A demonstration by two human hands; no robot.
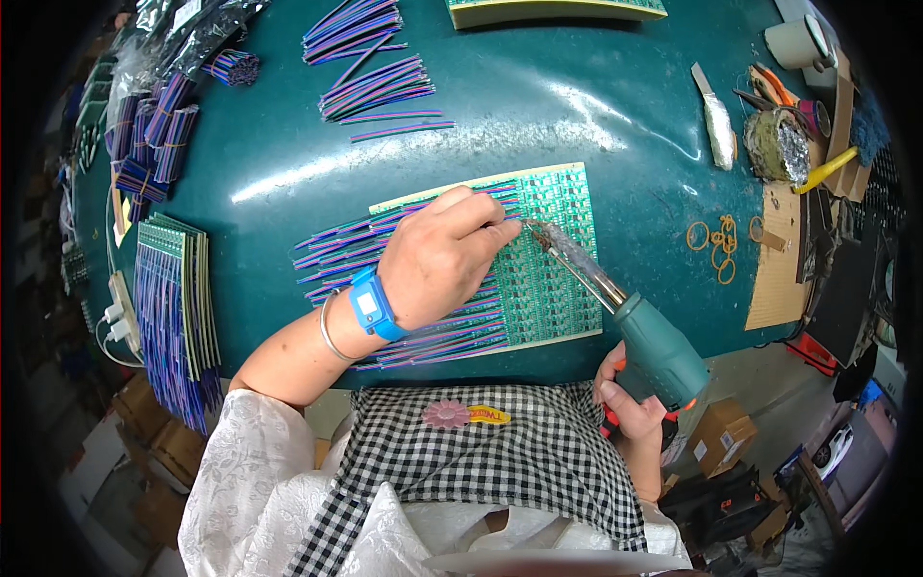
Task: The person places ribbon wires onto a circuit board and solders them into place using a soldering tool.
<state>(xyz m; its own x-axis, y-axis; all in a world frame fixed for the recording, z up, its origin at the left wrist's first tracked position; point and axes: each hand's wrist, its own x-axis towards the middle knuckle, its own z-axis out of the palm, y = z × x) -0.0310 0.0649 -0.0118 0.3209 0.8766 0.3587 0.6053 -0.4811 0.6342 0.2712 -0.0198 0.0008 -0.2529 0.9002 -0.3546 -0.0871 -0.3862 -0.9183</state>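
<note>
Two hands engaged at frame centre: left hand (pixel 444 252) pinching thin striped wires (pixel 336 255) onto flat green circuit panel (pixel 553 260). Right hand (pixel 630 404) clenched around teal soldering gun (pixel 639 337), metallic tip on panel.

Single head-worn fisheye view, steeply down and close over the green table (pixel 288 163).

A dark teal bench (pixel 288 163) carries a green circuit panel (pixel 553 264) with purple-blue ribbon wires (pixel 336 255) near its front edge. Loose cut wires (pixel 380 91) lie toward the far edge, bundled wires (pixel 154 135) at the left edge, a stack of wired panels (pixel 178 298) at the front-left corner, and rubber bands (pixel 716 240) toward the right edge.
</note>
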